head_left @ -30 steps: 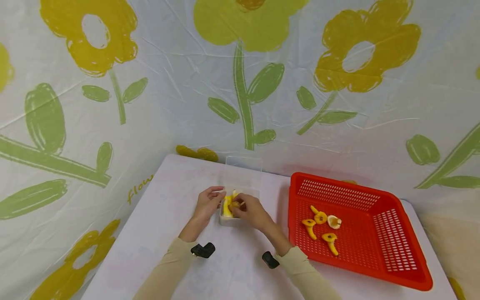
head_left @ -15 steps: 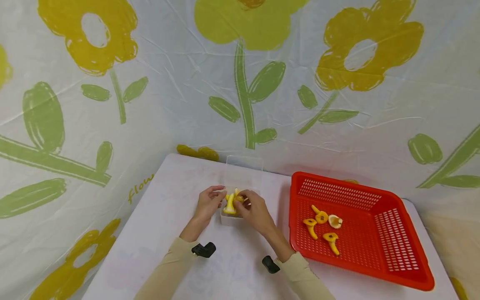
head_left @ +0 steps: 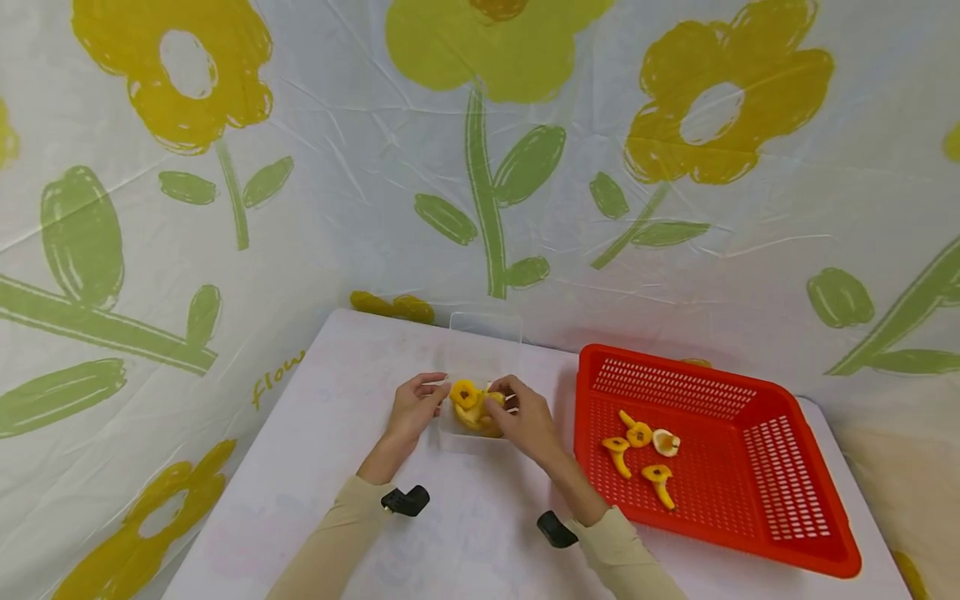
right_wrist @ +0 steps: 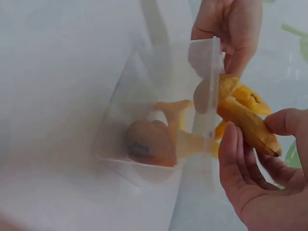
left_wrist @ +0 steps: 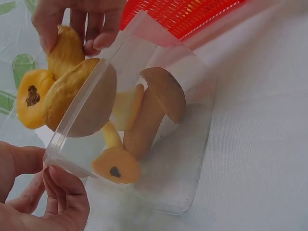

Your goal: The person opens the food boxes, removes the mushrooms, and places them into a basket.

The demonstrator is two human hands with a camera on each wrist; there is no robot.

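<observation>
My right hand [head_left: 527, 421] pinches the stem of a plump yellow-brown mushroom [right_wrist: 252, 127] between thumb and fingers at the mouth of a clear plastic box [head_left: 474, 444]. Its broad cap [left_wrist: 79, 98] points down into the box, partly below the rim. Beside that cap, an orange-yellow trumpet-shaped mushroom [left_wrist: 26, 108] turns its dark centre outward. My left hand [head_left: 415, 406] holds the box's rim at the left, thumb and fingers at its edge. Through the wall show a brown-capped mushroom [left_wrist: 166, 94] and a small yellow one [left_wrist: 118, 166], lying inside.
The transparent lid [head_left: 485, 327] stands raised behind the box. At the right is a red perforated basket [head_left: 720, 533] holding several yellow mushrooms [head_left: 657, 483] and a whitish cap [head_left: 666, 442]. A flower-printed cloth [head_left: 360, 167] hangs close behind the white table [head_left: 300, 467].
My right hand has shifted slightly right with the plump mushroom, now seen more clearly. The trumpet-shaped mushroom now shows its dark centre at the box's left. My left hand stays at the rim.
</observation>
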